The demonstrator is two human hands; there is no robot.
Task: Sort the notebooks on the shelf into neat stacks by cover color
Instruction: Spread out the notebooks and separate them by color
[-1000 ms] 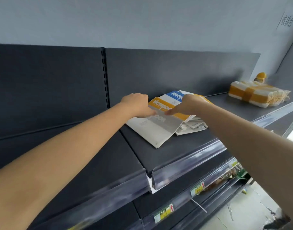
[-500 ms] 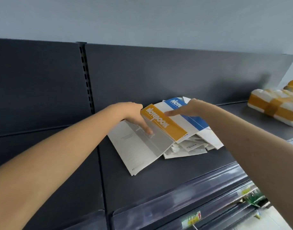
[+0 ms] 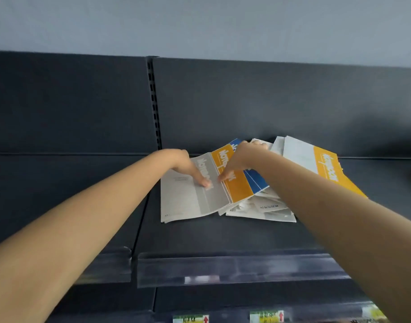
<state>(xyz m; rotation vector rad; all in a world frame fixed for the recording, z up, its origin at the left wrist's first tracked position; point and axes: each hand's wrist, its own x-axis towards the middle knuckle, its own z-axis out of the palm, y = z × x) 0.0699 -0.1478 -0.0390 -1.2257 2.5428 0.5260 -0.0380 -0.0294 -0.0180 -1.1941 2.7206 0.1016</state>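
Dark shelf (image 3: 223, 236) under a grey wall (image 3: 200, 24). Grey notebook (image 3: 188, 194) runs 12-to-6; left hand (image 3: 193, 170) presses flat, right hand (image 3: 240, 159) pinches the orange notebook (image 3: 239, 187).

One view only, from a wide-angle camera on the person's head. It faces the shelf (image 3: 223, 236) squarely and tilts slightly down, close enough that both forearms stretch from the lower corners to mid-frame. The back panel (image 3: 269, 106) fills the middle band, wall above, lower price rails (image 3: 265, 317) along the bottom edge.
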